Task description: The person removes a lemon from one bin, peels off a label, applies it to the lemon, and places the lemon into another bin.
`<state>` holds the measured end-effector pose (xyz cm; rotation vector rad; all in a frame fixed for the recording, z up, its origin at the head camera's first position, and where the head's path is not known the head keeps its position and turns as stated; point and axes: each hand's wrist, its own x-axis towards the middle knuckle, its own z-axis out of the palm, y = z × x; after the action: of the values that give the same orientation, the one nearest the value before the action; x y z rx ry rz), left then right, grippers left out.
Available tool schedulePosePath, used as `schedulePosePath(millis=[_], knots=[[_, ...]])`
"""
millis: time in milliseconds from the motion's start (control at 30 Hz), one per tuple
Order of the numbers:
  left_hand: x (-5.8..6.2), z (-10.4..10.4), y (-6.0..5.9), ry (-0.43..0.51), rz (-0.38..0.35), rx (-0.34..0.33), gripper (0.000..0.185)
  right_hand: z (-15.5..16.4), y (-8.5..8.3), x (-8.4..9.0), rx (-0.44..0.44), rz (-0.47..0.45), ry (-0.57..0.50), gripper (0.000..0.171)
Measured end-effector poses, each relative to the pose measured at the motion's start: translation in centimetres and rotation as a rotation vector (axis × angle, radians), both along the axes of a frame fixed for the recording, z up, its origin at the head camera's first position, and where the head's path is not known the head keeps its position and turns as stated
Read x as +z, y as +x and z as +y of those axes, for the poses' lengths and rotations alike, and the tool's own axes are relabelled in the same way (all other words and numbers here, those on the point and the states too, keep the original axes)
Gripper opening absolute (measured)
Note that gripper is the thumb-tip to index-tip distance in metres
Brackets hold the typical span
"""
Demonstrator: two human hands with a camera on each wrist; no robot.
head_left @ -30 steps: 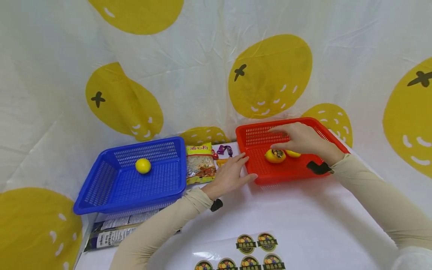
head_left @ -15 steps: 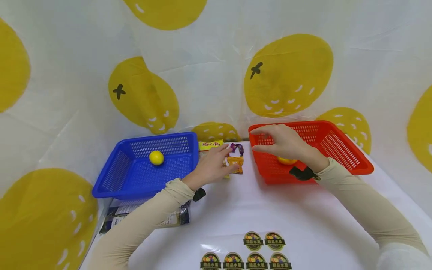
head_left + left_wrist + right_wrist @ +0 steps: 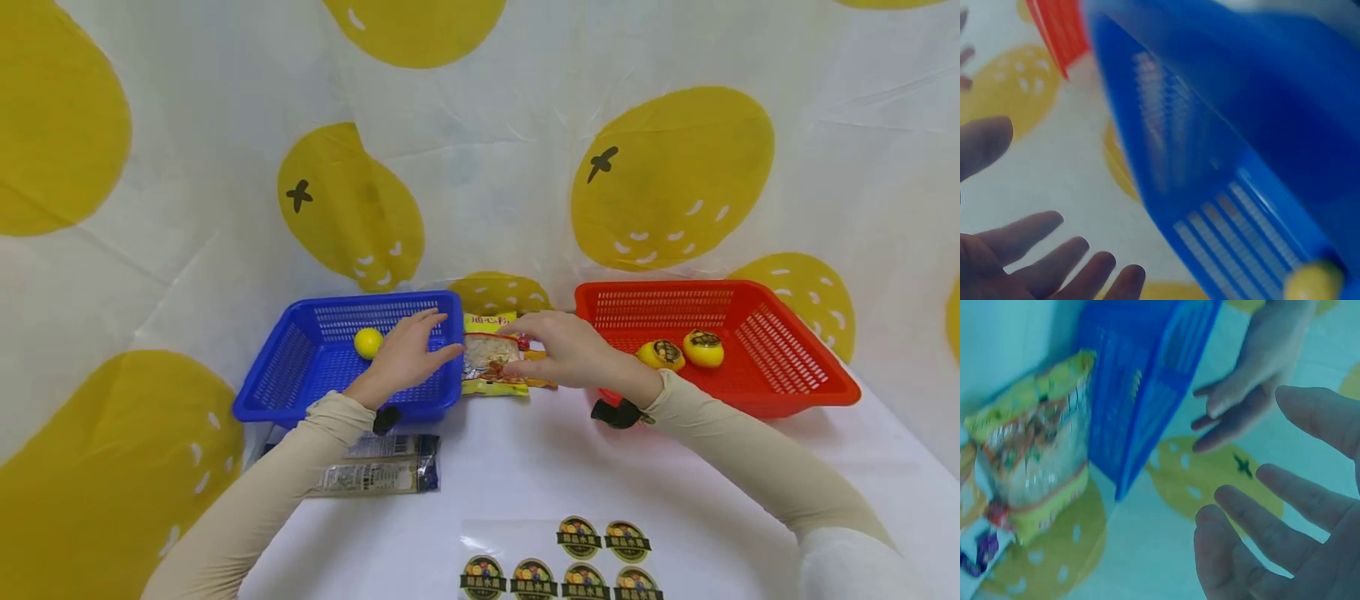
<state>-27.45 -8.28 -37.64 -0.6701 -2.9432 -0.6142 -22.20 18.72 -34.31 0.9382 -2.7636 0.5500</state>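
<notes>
My left hand (image 3: 407,353) hovers over the right part of the blue basket (image 3: 262,387), fingers spread and holding nothing. Inside that basket lies one yellow lemon (image 3: 368,342), just left of the hand. My right hand (image 3: 566,348) hangs in the air between the two baskets, its fingers loosely bent and nothing in them. Below and behind it is a yellow-topped food packet (image 3: 491,367), partly covered by the hand in the head view. In the red basket (image 3: 795,354) rest two lemons, a left one (image 3: 662,356) and a right one (image 3: 703,348), each with a dark round label.
Small wrapped candies (image 3: 982,550) lie beside the packet. Dark-edged packages (image 3: 382,465) lie in front of the blue basket. A clear sheet with several round fruit stickers (image 3: 579,537) is at the near edge. A fruit-printed cloth (image 3: 510,192) hangs behind.
Both hands have moved left, the left one from the red basket's edge to over the blue basket, the right one out of the red basket. The head view has turned left.
</notes>
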Motion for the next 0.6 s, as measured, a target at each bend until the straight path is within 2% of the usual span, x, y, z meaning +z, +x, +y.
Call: schedulePosePath(millis=[133, 333, 467, 600], knots=[[-0.1, -3.0, -1.5, 0.020, -0.025, 0.017, 0.067, -1.6, -0.7, -0.8, 0.011, -0.040, 0.021, 0.055], [0.6, -7.3, -4.0, 0.013, -0.091, 0.006, 0.055, -3.5, -2.4, -2.3, -0.026, -0.086, 0.062, 0.060], [0.5, -9.3, -5.4, -0.015, -0.148, 0.014, 0.055, -5.1, -3.1, -3.5, 0.009, -0.086, 0.079, 0.062], [-0.1, -10.7, -6.4, -0.026, -0.181, 0.021, 0.057, -6.4, -3.2, -4.5, 0.012, -0.099, 0.117, 0.065]])
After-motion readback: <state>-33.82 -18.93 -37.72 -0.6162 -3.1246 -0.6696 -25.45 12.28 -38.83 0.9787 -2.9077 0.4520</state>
